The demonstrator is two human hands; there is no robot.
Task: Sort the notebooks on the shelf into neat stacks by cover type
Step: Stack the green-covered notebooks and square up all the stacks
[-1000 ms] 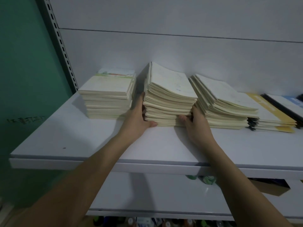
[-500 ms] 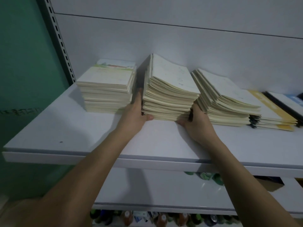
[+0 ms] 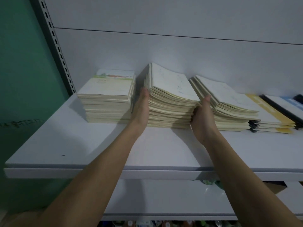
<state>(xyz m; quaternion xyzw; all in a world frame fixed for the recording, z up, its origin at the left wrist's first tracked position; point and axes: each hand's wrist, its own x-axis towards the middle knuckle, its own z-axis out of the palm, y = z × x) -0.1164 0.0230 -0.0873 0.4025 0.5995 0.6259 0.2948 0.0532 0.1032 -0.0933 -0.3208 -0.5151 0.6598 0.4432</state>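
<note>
shelf (image 3: 68, 141): white board, holds a row of notebook stacks along the back panel; a lower shelf (image 3: 164, 199) shows below it.
green wall (image 3: 24, 63): left of the slotted upright.
middle stack (image 3: 170, 102): cream notebooks, mid-shelf, tallest on its left edge, top covers sloping down to the right; base on the shelf.
left stack (image 3: 106, 102): squared up, top cover has a green landscape strip; just beside the middle stack, narrow gap between.
right stack (image 3: 229, 110): cream notebooks fanned and leaning right, resting over the yellow-cover stack (image 3: 270, 115).
dark-edged notebooks (image 3: 285, 107): far right, partly cut off by the frame.
left hand (image 3: 141, 110): flat in the gap, palm pressed on the middle stack's left side, fingers straight and extended, not curled.
right hand (image 3: 202, 117): against the middle stack's right side, fingers bent around its front right corner, thumb up between middle and right stacks.
grip: stack clamped between both hands.
</note>
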